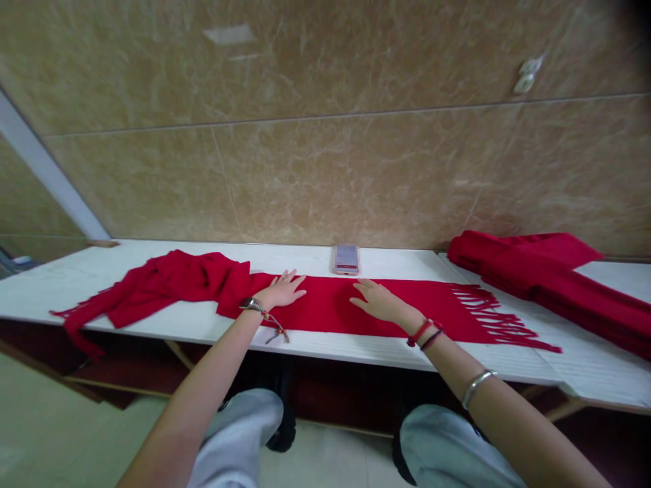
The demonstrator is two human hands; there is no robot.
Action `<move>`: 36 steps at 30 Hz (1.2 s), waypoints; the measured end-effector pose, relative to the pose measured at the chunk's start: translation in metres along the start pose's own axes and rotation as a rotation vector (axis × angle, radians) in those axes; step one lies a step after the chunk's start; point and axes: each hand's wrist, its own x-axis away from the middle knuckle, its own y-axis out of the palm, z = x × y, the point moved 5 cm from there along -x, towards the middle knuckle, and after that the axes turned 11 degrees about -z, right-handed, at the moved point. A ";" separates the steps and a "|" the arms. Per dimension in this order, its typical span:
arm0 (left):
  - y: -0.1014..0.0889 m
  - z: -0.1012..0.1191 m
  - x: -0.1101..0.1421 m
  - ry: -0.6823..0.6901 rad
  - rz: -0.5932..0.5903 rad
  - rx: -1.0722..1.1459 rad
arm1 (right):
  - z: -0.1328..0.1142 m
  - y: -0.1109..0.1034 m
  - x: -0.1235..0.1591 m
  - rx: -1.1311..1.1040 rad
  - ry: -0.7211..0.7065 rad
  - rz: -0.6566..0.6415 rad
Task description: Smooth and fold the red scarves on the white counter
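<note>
A red fringed scarf [325, 305] lies along the white tabletop in front of me. Its right part is spread flat, with the fringe fanned out at the right end. The left part is bunched in folds, and its fringed tip hangs over the front edge. My left hand [281, 291] rests on the flat part beside the bunched folds, fingers spread. On the same flat stretch, further right, my right hand [377, 300] lies palm down with its fingers apart. Neither hand grips the cloth.
A phone [346, 259] lies at the back of the white table [167, 330], just behind the scarf. More folded red cloth [549, 271] is heaped at the right. A tiled wall [325, 176] rises behind the table, with a socket [527, 74] on it.
</note>
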 end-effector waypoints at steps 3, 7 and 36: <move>0.008 -0.013 0.000 -0.011 -0.062 0.024 | -0.016 -0.006 0.001 0.048 -0.036 -0.034; 0.012 -0.017 -0.001 0.003 -0.076 0.039 | -0.043 -0.017 0.022 0.124 -0.098 -0.087; 0.000 0.019 0.074 0.425 -0.036 -0.157 | -0.084 -0.007 0.042 0.142 -0.319 0.040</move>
